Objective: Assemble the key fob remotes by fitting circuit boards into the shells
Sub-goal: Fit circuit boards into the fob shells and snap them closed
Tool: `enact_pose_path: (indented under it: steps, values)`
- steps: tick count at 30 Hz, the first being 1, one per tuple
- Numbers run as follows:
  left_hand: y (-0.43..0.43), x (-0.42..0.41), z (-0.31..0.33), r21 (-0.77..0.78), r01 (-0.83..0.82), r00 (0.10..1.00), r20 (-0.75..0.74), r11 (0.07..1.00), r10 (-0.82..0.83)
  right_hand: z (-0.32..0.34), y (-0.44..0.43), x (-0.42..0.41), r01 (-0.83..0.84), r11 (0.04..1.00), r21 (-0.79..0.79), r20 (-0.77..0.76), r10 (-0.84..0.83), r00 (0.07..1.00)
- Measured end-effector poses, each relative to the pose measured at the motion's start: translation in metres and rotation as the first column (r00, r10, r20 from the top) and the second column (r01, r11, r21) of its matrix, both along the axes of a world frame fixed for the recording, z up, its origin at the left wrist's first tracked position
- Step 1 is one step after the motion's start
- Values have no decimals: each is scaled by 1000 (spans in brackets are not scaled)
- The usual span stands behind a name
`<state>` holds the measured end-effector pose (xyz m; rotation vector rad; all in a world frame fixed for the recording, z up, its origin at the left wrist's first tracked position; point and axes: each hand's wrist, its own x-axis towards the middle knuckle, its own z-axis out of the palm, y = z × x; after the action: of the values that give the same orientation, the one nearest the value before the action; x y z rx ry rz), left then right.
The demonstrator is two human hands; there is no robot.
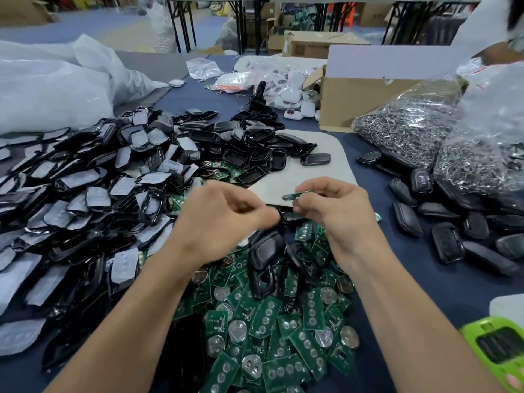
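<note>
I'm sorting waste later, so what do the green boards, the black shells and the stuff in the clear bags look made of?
Green boards: rigid laminate, probably fibreglass, matte green with shiny metal discs. Black shells: moulded plastic, glossy, judging by highlights. Bag contents: small bright metal pieces, likely steel rings.

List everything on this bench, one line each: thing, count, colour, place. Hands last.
circuit boards: heap, green, centre front.
padded shell halves: heap, black with grey pads, left.
empty shells: heap, black, centre, beyond the boards.
closed fobs: pile, black, right.
mat: one, white, behind the hands.
bags of key rings: two, clear, silver rings, right.
cardboard box: one, brown, open, far right.
white fobs: pile, white, left of the box.
sacks: several, white, far left.
gadget: one, lime green, bottom right corner.
left hand: one, fingers curled, blurred, grip unclear.
right hand: one, pinching a single green board above the mat.
</note>
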<state>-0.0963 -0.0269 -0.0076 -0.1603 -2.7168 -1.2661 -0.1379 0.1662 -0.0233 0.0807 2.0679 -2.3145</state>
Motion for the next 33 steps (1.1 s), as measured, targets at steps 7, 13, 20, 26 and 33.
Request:
enact_pose_path:
  steps: [7, 13, 20, 26, 33]
  values:
    - [6, -4, -7, -219, 135, 983, 153, 966, -102, -3, 6, -5, 162, 986, 43, -1, -162, 987]
    - [10, -5, -18, 243, -132, 991, 27, 961, 129, -4, 3, -5, 177, 982, 65, -36, -175, 984]
    - [10, -10, -16, 497, -219, 976, 130, 840, 177, -3, 1, -4, 181, 975, 131, -86, -171, 982]
    - [10, -13, -15, 694, -217, 964, 265, 686, 36, -2, -6, 0, 53, 983, 174, -103, -36, 994]
    - [6, -17, -13, 648, -216, 955, 295, 730, 21, -7, -6, 1, 122, 863, 490, -187, -33, 982]
